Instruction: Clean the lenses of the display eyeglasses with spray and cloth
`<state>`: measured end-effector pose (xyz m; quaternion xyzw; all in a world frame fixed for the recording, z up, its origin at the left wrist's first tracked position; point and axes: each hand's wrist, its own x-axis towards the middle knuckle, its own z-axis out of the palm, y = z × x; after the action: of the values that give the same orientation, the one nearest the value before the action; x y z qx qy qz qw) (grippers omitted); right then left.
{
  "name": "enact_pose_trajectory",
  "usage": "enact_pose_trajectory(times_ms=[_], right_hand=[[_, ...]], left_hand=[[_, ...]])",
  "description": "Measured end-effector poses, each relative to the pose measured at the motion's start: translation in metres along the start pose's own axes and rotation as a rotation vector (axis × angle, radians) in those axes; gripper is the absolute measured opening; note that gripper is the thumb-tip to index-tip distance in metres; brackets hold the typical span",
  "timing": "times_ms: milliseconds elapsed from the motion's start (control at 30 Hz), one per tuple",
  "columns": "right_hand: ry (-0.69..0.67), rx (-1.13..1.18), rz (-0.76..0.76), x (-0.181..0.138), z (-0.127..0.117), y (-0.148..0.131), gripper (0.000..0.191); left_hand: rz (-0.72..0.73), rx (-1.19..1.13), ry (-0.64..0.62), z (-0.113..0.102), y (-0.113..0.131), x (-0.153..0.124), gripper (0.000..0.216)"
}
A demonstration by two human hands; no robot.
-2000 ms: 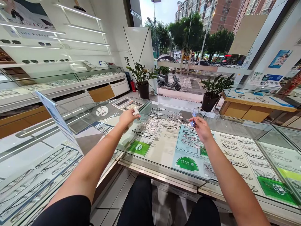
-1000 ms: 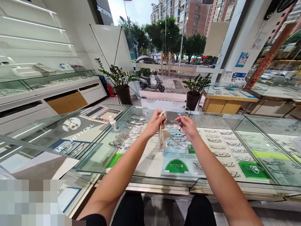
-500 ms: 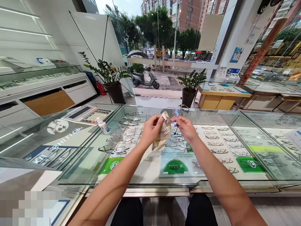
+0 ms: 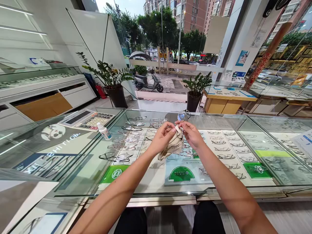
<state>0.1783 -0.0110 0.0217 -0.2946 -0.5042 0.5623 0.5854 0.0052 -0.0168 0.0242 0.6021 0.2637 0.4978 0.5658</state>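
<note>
My left hand [image 4: 162, 138] is closed on a beige cleaning cloth [image 4: 172, 147], bunched and hanging below the fingers. My right hand [image 4: 191, 134] pinches a pair of thin-framed glasses [image 4: 183, 116], whose round lenses stick up above the fingers. Both hands meet over the middle of the glass display counter [image 4: 156, 182], with the cloth pressed against the glasses. Rows of spectacle frames lie under the glass beneath them.
A small white spray bottle [image 4: 103, 131] and a large calculator [image 4: 85, 119] sit on the counter to the left. A loose pair of dark glasses [image 4: 114, 157] lies on the glass nearer me. Two potted plants [image 4: 196, 89] stand by the shop window beyond.
My left hand left the small bottle at the left, came to the middle with the cloth, and has now brought it against the glasses in my right hand. The view turned left.
</note>
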Motion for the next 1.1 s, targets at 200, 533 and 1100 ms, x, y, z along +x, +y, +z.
enact_pose_trajectory(times_ms=[200, 533, 1100], right_hand=[[0.001, 0.083, 0.045, -0.004, 0.006, 0.003, 0.036], [0.026, 0.109, 0.073, -0.005, 0.007, 0.004, 0.037], [-0.011, -0.062, -0.384, 0.018, 0.064, -0.119, 0.036]], left_hand=[[-0.060, -0.108, 0.022, 0.002, -0.003, 0.000, 0.054], [-0.248, -0.043, -0.136, -0.001, -0.005, -0.002, 0.053], [0.311, 0.023, 0.040, 0.049, 0.114, 0.033, 0.046]])
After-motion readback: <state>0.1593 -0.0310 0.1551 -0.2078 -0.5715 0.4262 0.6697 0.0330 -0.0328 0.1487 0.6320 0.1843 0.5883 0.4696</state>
